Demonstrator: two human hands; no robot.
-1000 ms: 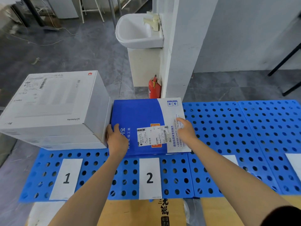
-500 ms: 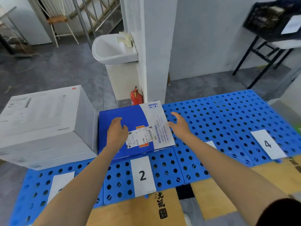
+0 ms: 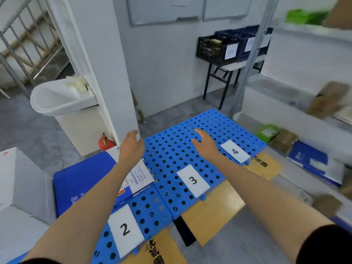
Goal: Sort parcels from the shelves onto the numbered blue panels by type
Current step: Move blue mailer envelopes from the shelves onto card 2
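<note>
A blue and white flat parcel [image 3: 83, 178] lies on the blue perforated panel [image 3: 152, 210] marked 2. A big white box [image 3: 17, 185] stands at the far left, against the parcel. My left hand [image 3: 131, 145] hovers above the parcel's far right corner, fingers relaxed, holding nothing. My right hand [image 3: 206, 143] is raised over the panel [image 3: 171, 149] marked 3, open and empty. The panel [image 3: 219, 122] marked 4 lies further right. On the right, blurred shelves [image 3: 285, 103] hold brown parcels [image 3: 327, 100], a green parcel [image 3: 267, 132] and a blue parcel [image 3: 312, 162].
A white pillar [image 3: 106, 73] and a sink [image 3: 59, 96] stand behind the panels, with a red fire extinguisher [image 3: 105, 142] at the base. Black crates [image 3: 219, 46] sit on a table at the back. Cardboard sheets [image 3: 209, 210] lie under the panels' near edge.
Both hands have lifted off the blue and white parcel, which stays on panel 2. The view has swung right, bringing the shelves and panels 3 and 4 into sight.
</note>
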